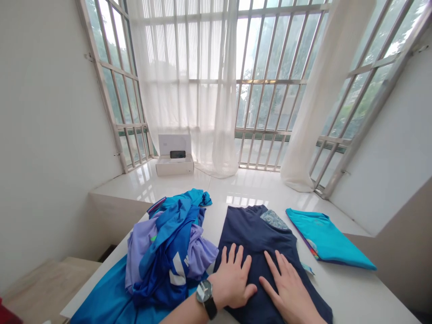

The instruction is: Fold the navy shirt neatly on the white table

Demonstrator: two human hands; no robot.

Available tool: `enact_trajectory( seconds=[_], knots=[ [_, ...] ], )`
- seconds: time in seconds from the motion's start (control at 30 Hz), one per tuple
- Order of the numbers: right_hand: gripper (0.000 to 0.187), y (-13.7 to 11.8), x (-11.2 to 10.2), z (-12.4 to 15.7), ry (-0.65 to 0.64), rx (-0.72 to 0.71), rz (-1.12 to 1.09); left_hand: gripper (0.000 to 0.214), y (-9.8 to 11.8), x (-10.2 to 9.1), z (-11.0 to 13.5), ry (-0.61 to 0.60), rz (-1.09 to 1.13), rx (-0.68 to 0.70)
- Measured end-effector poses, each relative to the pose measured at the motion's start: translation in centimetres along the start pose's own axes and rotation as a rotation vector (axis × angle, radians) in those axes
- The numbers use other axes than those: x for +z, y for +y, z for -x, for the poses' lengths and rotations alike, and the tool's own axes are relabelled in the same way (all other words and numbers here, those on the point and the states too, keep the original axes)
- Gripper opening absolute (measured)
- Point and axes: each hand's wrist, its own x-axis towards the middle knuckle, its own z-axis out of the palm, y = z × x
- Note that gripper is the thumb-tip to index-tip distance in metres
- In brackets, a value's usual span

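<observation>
A dark navy sleeveless shirt point(249, 229) lies spread on the white table in front of me, with a patterned grey-blue patch near its top right. My left hand point(234, 276), with a watch point(204, 292) on the wrist, rests flat on its left part, fingers spread. On the right part my right hand point(286, 285) also lies flat with fingers apart. A small pale label point(308, 269) sticks out from the shirt's right edge. The shirt's lower end is partly hidden by my hands and the frame edge.
Left of the shirt is a rumpled heap of blue and lilac clothes point(165, 252). A folded turquoise garment point(332, 240) lies to the right. Farther back, an open white box point(174, 167) with a phone point(177, 154) stands by the curtains point(216, 112) and barred window.
</observation>
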Motion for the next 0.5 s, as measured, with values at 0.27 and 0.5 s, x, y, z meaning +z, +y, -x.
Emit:
enact_trajectory(
  seconds=[0.27, 0.5],
  knots=[
    [0.077, 0.1, -1.1, -6.5, -0.052, -0.022, 0.013, 0.072, -2.9, -0.1, -4.0, 0.097, -0.117, -0.082],
    [0.075, 0.6, 0.2, -5.5, 0.030, -0.009, 0.000, 0.070, -3.3, 0.5, -3.7, 0.155, -0.173, -0.050]
  ],
)
